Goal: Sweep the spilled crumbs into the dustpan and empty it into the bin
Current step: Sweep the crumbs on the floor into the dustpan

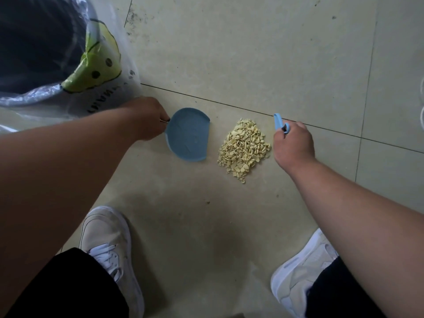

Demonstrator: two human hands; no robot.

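A pile of pale yellow crumbs (244,148) lies on the tiled floor. Just left of it a small blue dustpan (188,135) rests flat, its straight open lip facing the pile. My left hand (144,120) grips the dustpan's handle at its left side, hiding the handle. My right hand (292,143) is right of the pile, closed around a small blue brush (278,121); only the brush's blue end sticks up above my fingers, the bristles are hidden. The bin (43,42) with a clear plastic liner stands at the upper left.
My two white shoes (110,244) (305,269) stand on the floor (252,53) below the pile, legs in black trousers. A green and yellow printed patch (96,65) shows on the bin's liner. White rounded edges of some object (421,111) sit at the far right.
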